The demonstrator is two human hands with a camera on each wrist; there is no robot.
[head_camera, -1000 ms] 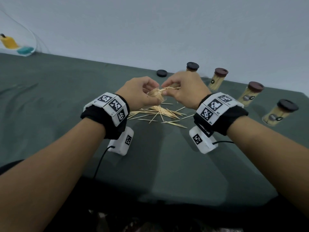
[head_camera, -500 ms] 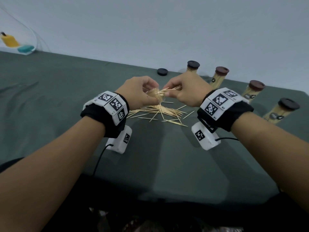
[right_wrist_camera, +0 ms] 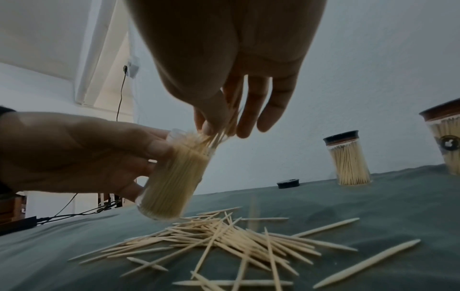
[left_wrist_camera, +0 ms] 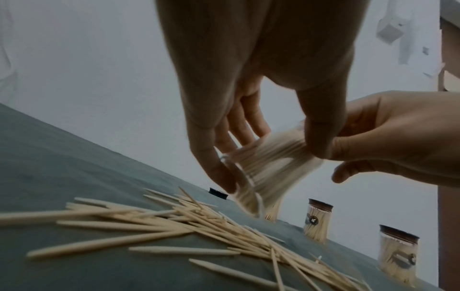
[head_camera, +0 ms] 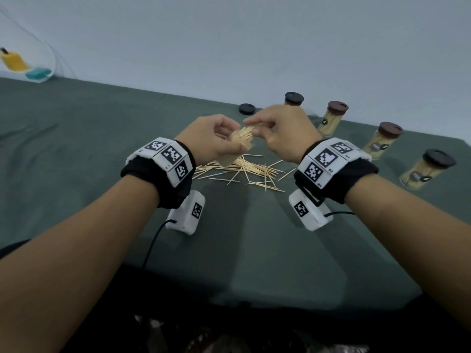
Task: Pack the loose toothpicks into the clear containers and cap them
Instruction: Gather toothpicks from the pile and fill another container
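On the green table (head_camera: 76, 149), four capped containers (head_camera: 331, 121) stand far right. My left hand (head_camera: 211, 143) grips the tilted clear container (right_wrist_camera: 171, 177) above the loose toothpicks (head_camera: 244, 171). My right hand (head_camera: 283, 133) pinches a few toothpicks (right_wrist_camera: 227, 126) at its mouth. A loose cap (head_camera: 246, 108) lies far behind.
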